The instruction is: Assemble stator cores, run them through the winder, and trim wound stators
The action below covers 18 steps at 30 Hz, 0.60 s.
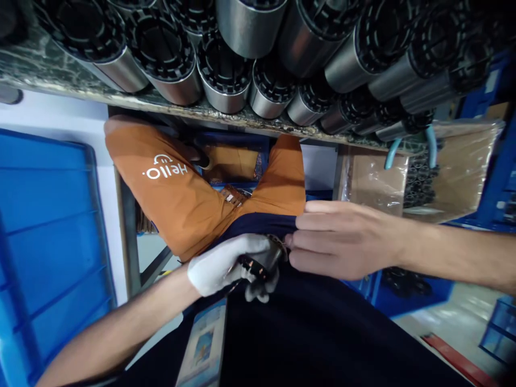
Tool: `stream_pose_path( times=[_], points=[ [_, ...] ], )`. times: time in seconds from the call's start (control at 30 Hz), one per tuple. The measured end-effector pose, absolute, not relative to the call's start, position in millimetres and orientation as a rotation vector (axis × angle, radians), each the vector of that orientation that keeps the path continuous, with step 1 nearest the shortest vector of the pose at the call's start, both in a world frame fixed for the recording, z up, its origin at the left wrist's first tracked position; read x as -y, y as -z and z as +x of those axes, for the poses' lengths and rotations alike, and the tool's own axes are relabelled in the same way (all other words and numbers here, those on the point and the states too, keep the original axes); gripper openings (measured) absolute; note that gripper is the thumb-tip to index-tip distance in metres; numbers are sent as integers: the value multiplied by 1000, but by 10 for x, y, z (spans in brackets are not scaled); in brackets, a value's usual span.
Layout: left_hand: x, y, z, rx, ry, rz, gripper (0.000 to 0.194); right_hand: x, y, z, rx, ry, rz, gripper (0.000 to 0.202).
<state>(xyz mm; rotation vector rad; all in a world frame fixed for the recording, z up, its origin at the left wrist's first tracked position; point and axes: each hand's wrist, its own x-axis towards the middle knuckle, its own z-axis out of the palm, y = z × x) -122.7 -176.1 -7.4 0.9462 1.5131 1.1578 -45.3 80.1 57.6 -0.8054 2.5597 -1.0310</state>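
Note:
My left hand point(234, 263), in a white glove, is wrapped round a short metal cylinder point(274, 251) with a black slotted end and copper-coloured spots, which looks like a motor stator. It is held low, in front of my dark top. My bare right hand point(346, 242) is closed beside the far rim of that part, thumb and fingertips pinched together. What sits between those fingertips is too small or hidden to make out. Above both hands, on the bench, stand several larger metal cylinders point(229, 99) with black slotted ends.
The bench edge point(193, 113) runs across above my knees. Teal-handled pliers point(431, 146) hang over it at right. Beyond is a plastic-lined carton point(459, 172) with small dark parts. Blue bins point(52, 242) stand at left, and another blue bin point(427, 298) lies lower right. A badge point(203, 344) hangs at my chest.

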Motion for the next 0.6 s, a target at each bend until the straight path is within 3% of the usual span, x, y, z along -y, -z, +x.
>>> stream_pose_path(
  times=[0.1,0.17,0.2,0.3,0.4,0.5,0.6],
  points=[
    [1779,76,-1224,-1742,-1214,936,24,-985,-663,-520,-2505,1129,-487,18],
    [1753,37,-1303,-1944,-1206,1087,15,-1040,-631,-519,-2035,1362,-60,52],
    [1733,11,-1350,-1977,-1184,1177,12,-1030,-591,-501,-1722,1459,91,59],
    [1675,-55,-1430,-1934,-1196,1299,25,-886,-444,-403,-1199,1658,255,49],
    [1686,-36,-1376,-1829,-1206,1054,15,-744,-393,-331,-1799,1603,-39,39],
    [1822,52,-1327,-1316,-1165,505,31,-793,-439,-309,-2433,1281,-494,30],
    [2082,45,-1420,-1117,-1343,332,50,-987,-431,-271,-2793,1019,-541,15]
  ],
)
